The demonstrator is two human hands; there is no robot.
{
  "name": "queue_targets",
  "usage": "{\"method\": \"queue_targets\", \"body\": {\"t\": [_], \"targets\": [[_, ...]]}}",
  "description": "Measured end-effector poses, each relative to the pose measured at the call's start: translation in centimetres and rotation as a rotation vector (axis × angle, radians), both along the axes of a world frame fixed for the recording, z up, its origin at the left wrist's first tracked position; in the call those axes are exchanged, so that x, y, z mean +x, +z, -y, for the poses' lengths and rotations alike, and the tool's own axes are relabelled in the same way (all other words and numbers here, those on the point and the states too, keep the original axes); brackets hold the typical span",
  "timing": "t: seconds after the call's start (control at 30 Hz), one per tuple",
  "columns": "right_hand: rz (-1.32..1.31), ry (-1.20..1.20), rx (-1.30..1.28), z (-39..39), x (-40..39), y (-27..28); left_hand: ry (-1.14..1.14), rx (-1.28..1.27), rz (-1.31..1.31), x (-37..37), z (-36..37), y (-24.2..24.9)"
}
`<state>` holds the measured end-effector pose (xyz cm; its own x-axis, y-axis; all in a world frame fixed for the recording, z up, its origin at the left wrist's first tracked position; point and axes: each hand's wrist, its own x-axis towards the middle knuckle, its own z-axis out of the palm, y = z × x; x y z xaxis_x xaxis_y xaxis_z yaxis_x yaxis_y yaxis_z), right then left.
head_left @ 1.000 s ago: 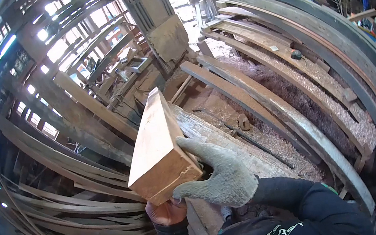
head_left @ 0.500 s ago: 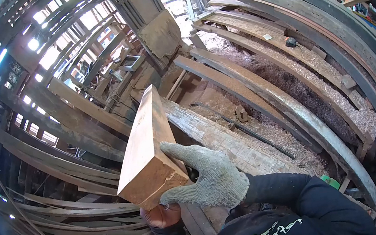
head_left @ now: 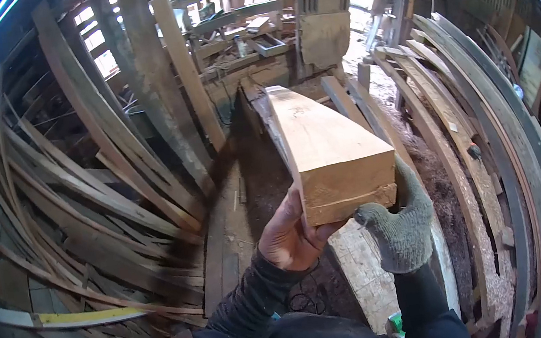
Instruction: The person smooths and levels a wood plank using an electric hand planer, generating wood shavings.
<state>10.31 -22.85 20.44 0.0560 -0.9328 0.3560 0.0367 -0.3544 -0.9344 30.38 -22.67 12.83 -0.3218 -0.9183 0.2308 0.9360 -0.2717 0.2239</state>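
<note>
A thick squared timber beam (head_left: 330, 130) points away from me, its sawn end face (head_left: 348, 189) nearest. Bare, my left hand (head_left: 290, 231) grips the beam's left lower corner, with the thumb up its side and fingers under it. My right hand (head_left: 401, 227), in a grey knitted glove, is wrapped round the right side near the same end, thumb at the lower edge of the end face. The right fingers are partly hidden behind the wood. Below the beam lies a pale weathered timber (head_left: 366, 269).
Curved planks (head_left: 117, 196) lean in a stack on the left. Long boards (head_left: 512, 137) lie stacked on the right, with a small dark tool (head_left: 474, 151) on one. A shallow tray (head_left: 268, 46) stands on the back bench. Sawdust (head_left: 444, 214) covers the ground between the boards.
My view has swung left. The beam now appears more level and further right, its top facing me. My left hand, earlier mostly hidden beneath it, now shows at its left corner.
</note>
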Motion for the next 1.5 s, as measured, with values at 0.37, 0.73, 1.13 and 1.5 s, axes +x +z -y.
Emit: {"method": "queue_targets", "body": {"t": [0.37,0.73,1.13,1.5], "targets": [[0.031,0.256,0.863,-8.0,-4.6,-10.3,-0.219,0.331,0.121,-0.2,-7.6,-14.3],[-0.425,0.087,0.778,-17.4,-8.2,-37.0,-0.237,0.613,0.435,-6.7,-19.8,-41.2],[-0.804,-0.2,0.615,-7.6,-19.3,-27.4,-0.012,0.184,1.274,-19.2,-10.0,-35.9],[-0.884,-0.418,0.969,-26.6,-28.7,-21.8,-0.342,0.261,1.63,-13.5,-14.9,-43.8]]}}
